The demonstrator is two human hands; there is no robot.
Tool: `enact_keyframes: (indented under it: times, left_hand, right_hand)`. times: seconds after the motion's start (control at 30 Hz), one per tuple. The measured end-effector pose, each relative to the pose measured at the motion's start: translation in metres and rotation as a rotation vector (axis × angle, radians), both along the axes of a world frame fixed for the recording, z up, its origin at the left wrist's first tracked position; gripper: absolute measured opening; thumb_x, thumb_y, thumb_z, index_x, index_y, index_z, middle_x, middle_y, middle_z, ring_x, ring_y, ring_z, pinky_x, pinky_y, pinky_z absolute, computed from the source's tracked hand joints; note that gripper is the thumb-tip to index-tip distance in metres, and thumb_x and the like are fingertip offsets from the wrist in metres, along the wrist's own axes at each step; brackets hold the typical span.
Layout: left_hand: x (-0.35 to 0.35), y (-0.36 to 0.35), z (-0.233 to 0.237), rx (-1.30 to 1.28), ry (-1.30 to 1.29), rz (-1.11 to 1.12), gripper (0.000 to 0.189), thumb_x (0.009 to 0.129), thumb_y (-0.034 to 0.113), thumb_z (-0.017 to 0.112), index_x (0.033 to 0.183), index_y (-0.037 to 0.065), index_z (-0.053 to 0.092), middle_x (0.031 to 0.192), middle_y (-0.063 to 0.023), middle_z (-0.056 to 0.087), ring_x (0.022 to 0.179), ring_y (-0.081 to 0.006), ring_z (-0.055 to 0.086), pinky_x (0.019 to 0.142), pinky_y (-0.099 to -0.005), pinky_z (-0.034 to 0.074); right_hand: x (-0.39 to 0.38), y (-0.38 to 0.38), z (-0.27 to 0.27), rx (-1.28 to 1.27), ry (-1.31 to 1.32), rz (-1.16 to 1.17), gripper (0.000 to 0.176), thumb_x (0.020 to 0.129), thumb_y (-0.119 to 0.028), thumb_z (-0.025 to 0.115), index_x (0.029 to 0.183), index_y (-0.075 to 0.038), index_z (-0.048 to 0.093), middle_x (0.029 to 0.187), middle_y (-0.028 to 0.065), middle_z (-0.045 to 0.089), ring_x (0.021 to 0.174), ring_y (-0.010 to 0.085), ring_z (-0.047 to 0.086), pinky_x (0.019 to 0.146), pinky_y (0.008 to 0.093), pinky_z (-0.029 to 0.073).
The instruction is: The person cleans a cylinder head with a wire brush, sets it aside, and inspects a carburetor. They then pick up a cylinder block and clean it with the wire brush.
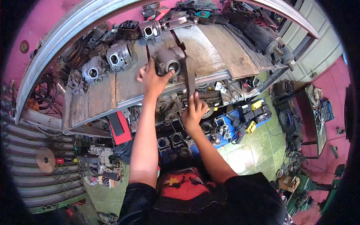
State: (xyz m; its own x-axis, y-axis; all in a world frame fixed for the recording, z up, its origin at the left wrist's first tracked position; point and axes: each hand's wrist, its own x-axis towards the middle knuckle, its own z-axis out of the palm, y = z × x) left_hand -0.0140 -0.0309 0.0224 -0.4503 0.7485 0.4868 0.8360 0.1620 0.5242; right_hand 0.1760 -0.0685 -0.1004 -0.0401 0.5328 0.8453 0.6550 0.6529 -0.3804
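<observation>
On the wooden workbench (129,88), my left hand (155,80) is wrapped round the near left side of a grey metal engine cylinder head (168,58). Its thumb lies at the round opening on the near face. My right hand (194,111) is closed on the lower end of a long, flat, dark bar shaped like a file (190,75). That bar points away from me, upright in the view, right beside the cylinder head's right side. Two more cylinder heads (120,57) (95,70) sit to the left, and another (151,32) stands behind.
A dark exhaust muffler (258,33) lies along the bench's back right. Below the front edge, engine cylinders (176,139) and yellow-and-black boxes (257,110) rest on a blue surface (228,140). A curved metal frame (56,35) arches over the bench. A red-and-black flat item (120,129) hangs by the left.
</observation>
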Motion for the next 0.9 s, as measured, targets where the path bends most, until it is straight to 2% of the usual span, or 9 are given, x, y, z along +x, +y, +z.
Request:
enact_keyframes:
  times: [0.13, 0.17, 0.3, 0.37, 0.47, 0.57, 0.77, 0.83, 0.9]
  left_hand:
    - [0.004, -0.004, 0.005, -0.013, 0.000, 0.013, 0.112, 0.076, 0.055, 0.088, 0.158, -0.006, 0.042, 0.141, -0.0168, 0.063, 0.136, -0.0358, 0.046, 0.118, -0.0568, 0.022]
    - [0.000, -0.001, 0.000, 0.018, -0.005, -0.006, 0.115, 0.073, 0.059, 0.088, 0.157, -0.006, 0.043, 0.140, -0.0203, 0.064, 0.138, -0.0368, 0.046, 0.118, -0.0620, 0.020]
    - [0.000, -0.002, 0.001, -0.010, 0.008, 0.021, 0.116, 0.073, 0.057, 0.089, 0.158, -0.006, 0.043, 0.138, -0.0210, 0.064, 0.137, -0.0364, 0.046, 0.118, -0.0604, 0.020]
    - [-0.001, -0.003, -0.002, -0.025, 0.007, 0.032, 0.116, 0.072, 0.057, 0.090, 0.158, -0.005, 0.043, 0.138, -0.0215, 0.064, 0.136, -0.0361, 0.046, 0.118, -0.0594, 0.020]
    - [0.001, -0.002, 0.003, 0.000, -0.013, 0.040, 0.118, 0.069, 0.057, 0.091, 0.158, -0.004, 0.043, 0.135, -0.0223, 0.064, 0.134, -0.0352, 0.046, 0.117, -0.0564, 0.021]
    - [0.002, -0.005, 0.004, -0.040, -0.062, 0.050, 0.118, 0.069, 0.058, 0.091, 0.158, -0.003, 0.043, 0.135, -0.0220, 0.064, 0.134, -0.0351, 0.046, 0.118, -0.0559, 0.021]
    - [-0.002, -0.004, 0.003, -0.039, -0.082, 0.054, 0.121, 0.068, 0.061, 0.090, 0.158, -0.004, 0.043, 0.137, -0.0224, 0.060, 0.137, -0.0347, 0.044, 0.120, -0.0551, 0.019]
    - [-0.002, -0.005, 0.002, -0.013, -0.077, 0.043, 0.123, 0.067, 0.063, 0.090, 0.159, -0.005, 0.042, 0.136, -0.0239, 0.059, 0.138, -0.0352, 0.043, 0.121, -0.0545, 0.019]
    - [0.002, -0.008, 0.004, -0.053, -0.061, 0.065, 0.118, 0.071, 0.060, 0.090, 0.159, -0.004, 0.043, 0.139, -0.0234, 0.057, 0.137, -0.0350, 0.044, 0.120, -0.0519, 0.021]
  right_hand:
    - [-0.008, 0.002, 0.021, -0.022, 0.028, 0.001, 0.076, 0.073, -0.001, 0.066, 0.148, -0.007, 0.060, 0.155, 0.0154, 0.056, 0.112, 0.0378, 0.054, 0.098, 0.0519, 0.038]
    - [-0.014, 0.014, 0.037, -0.037, 0.019, 0.010, 0.078, 0.072, -0.001, 0.066, 0.150, -0.007, 0.058, 0.157, 0.0140, 0.055, 0.114, 0.0374, 0.054, 0.099, 0.0517, 0.037]
    - [-0.046, 0.068, 0.077, 0.042, 0.078, -0.020, 0.076, 0.074, -0.004, 0.066, 0.150, -0.010, 0.059, 0.160, 0.0117, 0.052, 0.117, 0.0367, 0.053, 0.101, 0.0507, 0.035]
    - [-0.042, 0.060, 0.071, 0.046, 0.081, -0.019, 0.077, 0.073, -0.004, 0.066, 0.150, -0.011, 0.059, 0.160, 0.0120, 0.052, 0.117, 0.0369, 0.053, 0.101, 0.0509, 0.035]
    - [-0.019, 0.012, 0.010, -0.022, 0.042, 0.050, 0.076, 0.075, 0.002, 0.066, 0.150, -0.006, 0.057, 0.157, 0.0189, 0.053, 0.117, 0.0392, 0.051, 0.102, 0.0540, 0.037]
    - [-0.021, -0.011, -0.020, -0.005, 0.065, 0.030, 0.073, 0.077, 0.002, 0.066, 0.149, -0.007, 0.058, 0.158, 0.0175, 0.053, 0.116, 0.0383, 0.051, 0.102, 0.0540, 0.037]
    - [-0.036, 0.048, 0.074, -0.060, 0.130, -0.013, 0.079, 0.075, 0.003, 0.066, 0.152, -0.012, 0.055, 0.156, 0.0108, 0.055, 0.119, 0.0366, 0.052, 0.101, 0.0534, 0.035]
    - [-0.040, 0.062, 0.083, -0.097, 0.131, -0.006, 0.086, 0.069, 0.000, 0.070, 0.153, -0.012, 0.056, 0.158, 0.0115, 0.053, 0.121, 0.0363, 0.052, 0.103, 0.0533, 0.033]
    - [-0.035, 0.044, 0.067, -0.110, 0.141, 0.021, 0.084, 0.069, 0.000, 0.069, 0.152, -0.011, 0.057, 0.158, 0.0116, 0.053, 0.121, 0.0363, 0.052, 0.103, 0.0534, 0.034]
